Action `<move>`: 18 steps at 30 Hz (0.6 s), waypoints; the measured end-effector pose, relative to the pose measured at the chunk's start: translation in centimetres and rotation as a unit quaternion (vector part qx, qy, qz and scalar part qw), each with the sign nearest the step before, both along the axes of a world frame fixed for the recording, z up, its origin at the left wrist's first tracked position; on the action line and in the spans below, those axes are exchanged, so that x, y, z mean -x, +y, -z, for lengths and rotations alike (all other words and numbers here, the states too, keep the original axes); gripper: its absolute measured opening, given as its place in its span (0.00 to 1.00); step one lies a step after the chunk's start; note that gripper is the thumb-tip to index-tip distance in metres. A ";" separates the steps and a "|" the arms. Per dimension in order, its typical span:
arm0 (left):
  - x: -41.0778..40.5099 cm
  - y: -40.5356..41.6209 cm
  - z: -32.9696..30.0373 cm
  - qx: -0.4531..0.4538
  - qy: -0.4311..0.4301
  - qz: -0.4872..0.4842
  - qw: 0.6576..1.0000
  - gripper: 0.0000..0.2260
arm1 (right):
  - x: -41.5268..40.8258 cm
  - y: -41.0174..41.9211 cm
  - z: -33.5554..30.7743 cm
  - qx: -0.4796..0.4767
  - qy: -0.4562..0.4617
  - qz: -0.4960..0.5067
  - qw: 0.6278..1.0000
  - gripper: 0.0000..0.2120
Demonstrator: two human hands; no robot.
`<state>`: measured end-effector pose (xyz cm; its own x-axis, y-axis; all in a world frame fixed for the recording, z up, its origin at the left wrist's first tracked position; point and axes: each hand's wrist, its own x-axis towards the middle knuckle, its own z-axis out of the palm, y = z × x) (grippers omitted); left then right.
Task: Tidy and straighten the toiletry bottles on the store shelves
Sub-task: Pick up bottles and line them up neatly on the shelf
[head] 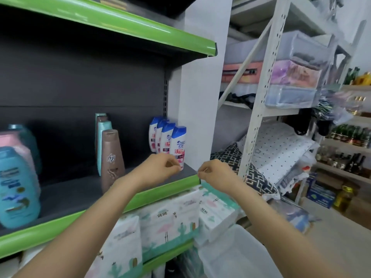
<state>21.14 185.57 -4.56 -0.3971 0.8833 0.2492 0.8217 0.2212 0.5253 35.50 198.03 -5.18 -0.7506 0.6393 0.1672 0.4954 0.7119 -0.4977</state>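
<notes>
Green trim edges the dark shelf [84, 195] that carries the toiletry bottles. At about 1 o'clock from the middle of the view, four white shampoo bottles [177, 146] with blue caps stand upright in a file running back toward the shelf's rear panel, close against the white end panel [202, 93]. The front one sits near the shelf's right front corner. Left of them, at roughly 10 o'clock, a brown bottle [111, 157] stands cap-down at the head of a second file, with teal and brown bottles [103, 125] behind it. At 9 o'clock, at the frame's left edge, a large blue bottle [17, 187] stands in front of pink and teal ones.

Both arms reach forward. The left hand [160, 167] hovers just before the foot of the front shampoo bottle, its fingers [172, 164] loosely curled; whether they touch the bottle I cannot tell. The right hand [213, 172] is at the shelf's right front corner, fingers curled, fingertips close to the green trim, gripping nothing that shows.

Below, at 6 o'clock, lie tissue packs [168, 223] printed with cactus figures. At 3 o'clock a white metal rack [261, 81] holds bagged bedding.
</notes>
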 end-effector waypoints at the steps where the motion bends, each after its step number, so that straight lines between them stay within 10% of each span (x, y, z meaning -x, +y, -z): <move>1: 0.6 0.8 0.0 -0.006 0.005 -0.006 1.000 0.08 | 0.8 0.9 0.0 0.000 0.003 -0.003 1.000 0.09; 12: 6.4 7.8 0.2 -0.093 -0.033 -0.145 0.984 0.17 | 8.5 9.6 -1.0 -0.020 0.059 -0.004 0.998 0.10; 18: 8.0 10.0 0.5 -0.084 -0.060 -0.131 0.986 0.18 | 11.9 12.3 -0.6 0.121 0.145 -0.062 0.980 0.19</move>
<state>13.09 195.62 -5.06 -0.6420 0.6967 0.3200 0.6771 0.3195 0.6629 23.56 210.31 -4.54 -0.7682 0.5933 0.2407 0.2250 0.6021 -0.7660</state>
